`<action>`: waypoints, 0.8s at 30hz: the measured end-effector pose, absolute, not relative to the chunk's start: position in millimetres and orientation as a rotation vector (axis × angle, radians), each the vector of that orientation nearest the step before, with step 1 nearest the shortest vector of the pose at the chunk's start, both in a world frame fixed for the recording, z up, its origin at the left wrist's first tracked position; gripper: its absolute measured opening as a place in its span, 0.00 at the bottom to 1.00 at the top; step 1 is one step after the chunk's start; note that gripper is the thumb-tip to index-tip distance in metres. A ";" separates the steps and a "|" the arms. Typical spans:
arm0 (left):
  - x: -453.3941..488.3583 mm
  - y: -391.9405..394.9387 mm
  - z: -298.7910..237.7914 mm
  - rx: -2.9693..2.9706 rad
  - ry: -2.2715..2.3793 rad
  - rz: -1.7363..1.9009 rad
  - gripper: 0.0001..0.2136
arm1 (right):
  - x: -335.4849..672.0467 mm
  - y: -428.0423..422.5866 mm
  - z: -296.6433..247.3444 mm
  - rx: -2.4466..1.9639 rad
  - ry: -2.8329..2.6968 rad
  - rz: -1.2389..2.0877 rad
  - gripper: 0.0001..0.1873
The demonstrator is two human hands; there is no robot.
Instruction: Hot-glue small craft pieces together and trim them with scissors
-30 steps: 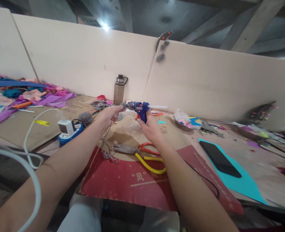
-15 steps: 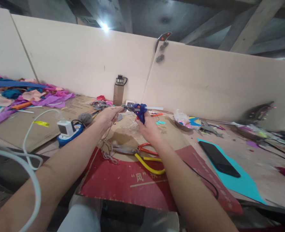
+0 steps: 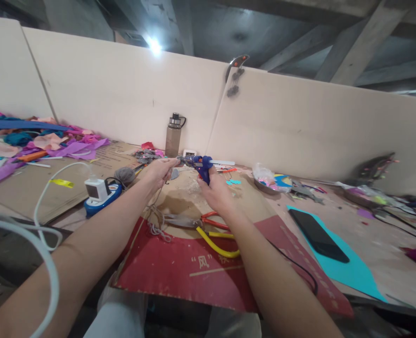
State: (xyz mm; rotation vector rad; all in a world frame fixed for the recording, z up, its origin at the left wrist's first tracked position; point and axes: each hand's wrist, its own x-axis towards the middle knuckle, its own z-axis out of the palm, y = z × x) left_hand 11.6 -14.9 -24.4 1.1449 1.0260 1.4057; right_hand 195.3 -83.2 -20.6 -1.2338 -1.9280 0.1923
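Note:
My right hand (image 3: 213,188) is wrapped round the handle of a blue glue gun (image 3: 204,165), with a pale glue stick (image 3: 224,162) jutting from its rear. The gun's nozzle end points left, toward my left hand (image 3: 163,170). Between the fingertips of that hand is a small grey piece (image 3: 182,160), touching or very close to the nozzle; its exact kind is too small to make out. Grey yarn (image 3: 157,227) hangs below my left hand onto the cardboard. Under my forearms lie scissors (image 3: 217,241) with red and yellow handles, blades toward the left.
A cardboard sheet (image 3: 180,277) with a red printed area covers the table's front. A bottle (image 3: 173,136) stands by the partition. To the left are a power strip with a white charger (image 3: 97,188) and a grey yarn ball (image 3: 125,175). A phone (image 3: 319,234) lies on turquoise sheet at right.
The view has tilted up a little, so the scene sits slightly lower. Both hands keep their grips, with the glue gun and grey piece still held together.

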 end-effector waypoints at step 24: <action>10.1 -13.2 -24.5 1.196 1.042 1.361 0.08 | 195.3 -82.8 -20.9 -1.189 -1.899 0.233 0.16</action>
